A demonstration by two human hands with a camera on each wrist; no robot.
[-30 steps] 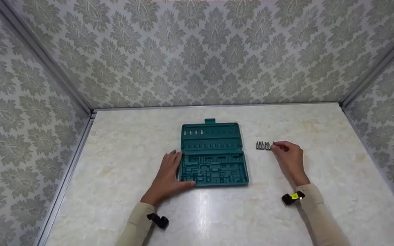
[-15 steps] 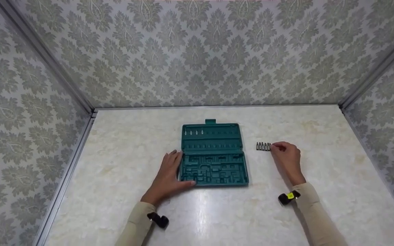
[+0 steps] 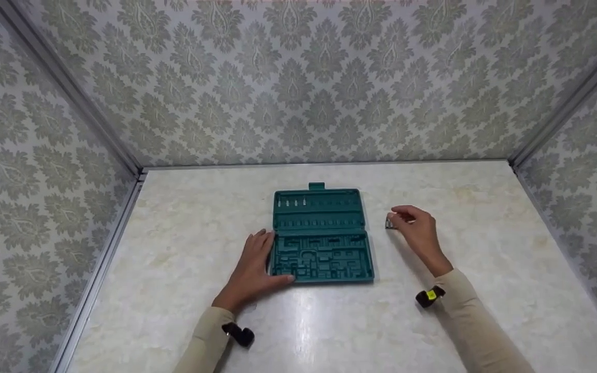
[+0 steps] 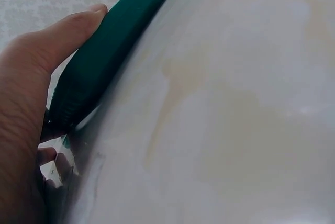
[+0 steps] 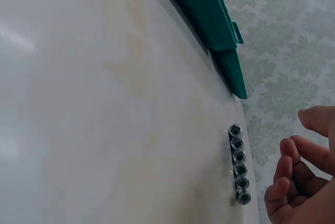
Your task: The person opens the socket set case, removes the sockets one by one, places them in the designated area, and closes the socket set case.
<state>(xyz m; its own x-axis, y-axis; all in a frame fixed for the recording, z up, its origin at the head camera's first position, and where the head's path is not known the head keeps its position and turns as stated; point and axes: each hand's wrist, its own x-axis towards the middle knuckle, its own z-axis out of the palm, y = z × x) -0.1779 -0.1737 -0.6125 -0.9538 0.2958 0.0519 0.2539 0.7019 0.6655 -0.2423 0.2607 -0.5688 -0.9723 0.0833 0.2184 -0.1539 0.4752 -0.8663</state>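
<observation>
The green plastic bit case (image 3: 319,213) lies unfolded mid-table in the head view. My left hand (image 3: 246,269) grips its near left corner, thumb on the front edge and fingers along the left side. In the left wrist view the thumb (image 4: 86,22) rests on the case's rim. My right hand (image 3: 416,230) is over a short row of metal bits (image 5: 240,169), right of the case, and hides most of the row in the head view. The right wrist view shows several bits side by side, round hollow ends toward the camera, and nothing between thumb and forefinger.
Several small silver bits (image 3: 296,203) sit in slots at the lid's upper left. Moulded recesses (image 3: 324,254) fill the case's lower half. The pale marbled table (image 3: 189,207) meets patterned walls (image 3: 298,103) at the back and sides.
My right hand has moved left from the right end of the bit row to over it, with thumb and forefinger now spread apart. The left hand and the case stay put.
</observation>
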